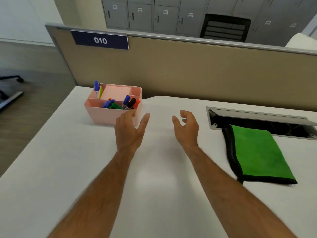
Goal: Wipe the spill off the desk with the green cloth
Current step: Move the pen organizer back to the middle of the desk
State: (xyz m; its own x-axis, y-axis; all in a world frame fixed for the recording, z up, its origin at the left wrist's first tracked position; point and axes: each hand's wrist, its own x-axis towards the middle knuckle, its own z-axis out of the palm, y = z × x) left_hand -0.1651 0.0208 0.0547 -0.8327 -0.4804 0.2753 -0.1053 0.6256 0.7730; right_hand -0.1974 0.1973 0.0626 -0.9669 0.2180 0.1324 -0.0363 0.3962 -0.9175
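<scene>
So far nothing grasped: left hand (129, 130) and right hand (186, 128) hover empty, fingers loosely spread, over the white tabletop (51, 169). Green cloth (259, 155) lies folded, well right. No spill discernible. Best: right hand pinches cloth's near edge, lifts clear of the cable hatch (257, 121).

Both bare forearms are extended forward from the bottom edge, angled slightly inward toward each other. The left hand (129, 131) is held open, palm turned inward, fingers stretched forward and the thumb spread out to the right. The right hand (186, 128) is held open too, palm facing left, fingers loosely curled and the thumb pointed up and forward. Nothing is gripped by either hand. The hands are kept apart, a clear gap between the two thumbs. Slight motion blur is seen along both arms.
</scene>
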